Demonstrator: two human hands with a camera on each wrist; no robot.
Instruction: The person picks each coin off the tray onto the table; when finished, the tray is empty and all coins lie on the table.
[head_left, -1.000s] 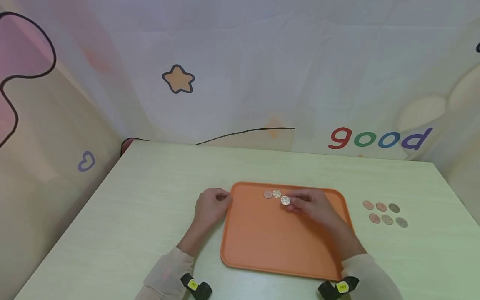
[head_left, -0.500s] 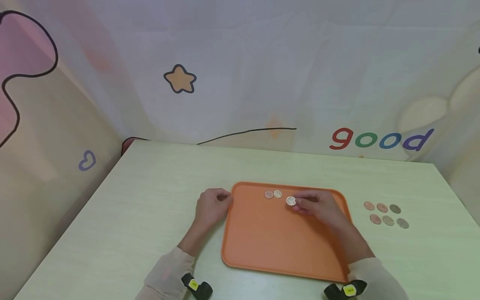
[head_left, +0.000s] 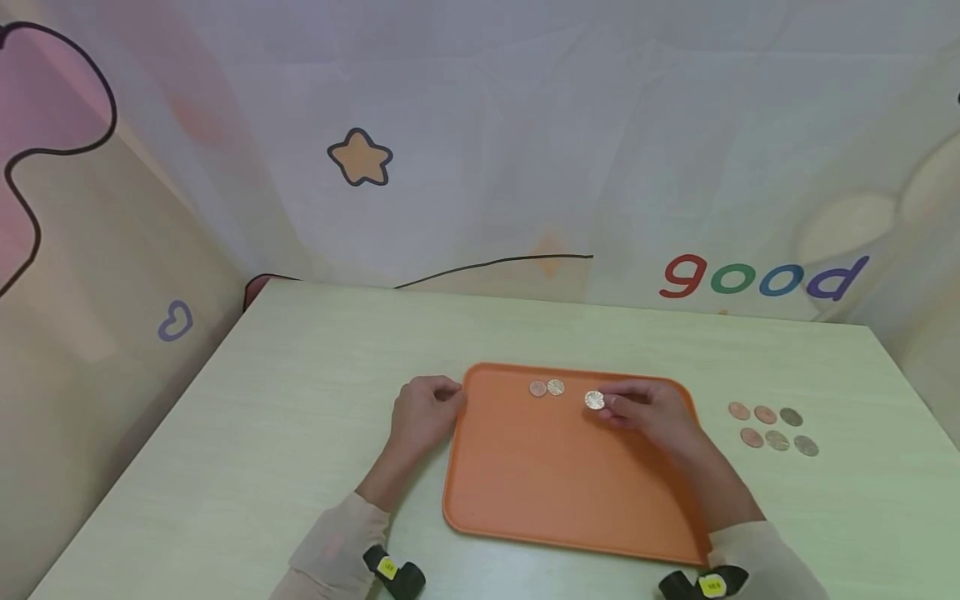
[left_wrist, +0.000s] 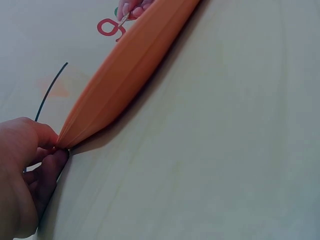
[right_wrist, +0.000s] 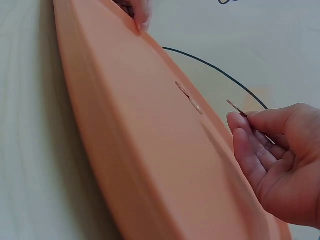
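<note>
The right hand (right_wrist: 282, 160) pinches a coin (right_wrist: 235, 107). Two coins (right_wrist: 195, 105) lie on an orange tray (right_wrist: 135, 115). The left hand (right_wrist: 141, 11) touches it.

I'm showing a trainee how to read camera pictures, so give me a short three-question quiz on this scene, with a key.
1. Count: how many coins lie on the table to the right of the tray?

2. Choose one: where is the left hand?
A) At the tray's left edge, near its far corner
B) Over the middle of the tray
C) On top of the coins on the table

3. Fill the gap: above the tray, the fingers of the right hand pinch one ____.

Key:
1. Six, in two rows of three.
2. A
3. Coin
</note>
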